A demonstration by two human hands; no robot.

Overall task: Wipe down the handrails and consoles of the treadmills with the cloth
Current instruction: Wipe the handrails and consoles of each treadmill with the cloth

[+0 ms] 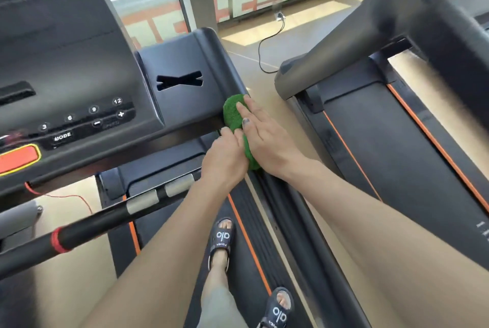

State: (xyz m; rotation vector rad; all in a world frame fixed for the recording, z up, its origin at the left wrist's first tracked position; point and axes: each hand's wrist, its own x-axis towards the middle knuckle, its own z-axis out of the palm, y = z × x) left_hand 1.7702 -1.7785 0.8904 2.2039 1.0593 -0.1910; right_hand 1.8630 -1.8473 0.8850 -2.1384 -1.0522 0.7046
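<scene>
The right hand lies flat, fingers straight and together, pressing a green cloth against the right side rail of the near treadmill's console. The left hand is curled beside it, its fingertips touching the cloth's lower edge; whether it pinches the fabric cannot be told, as the fingertips are hidden. The handrail under the cloth is mostly covered by hand and cloth. The console's button panel shows numbers and a blurred MODE key. A black front bar crosses below. Sandalled feet stand on the belt. A second treadmill stands to the right on a tan floor, windows beyond.
</scene>
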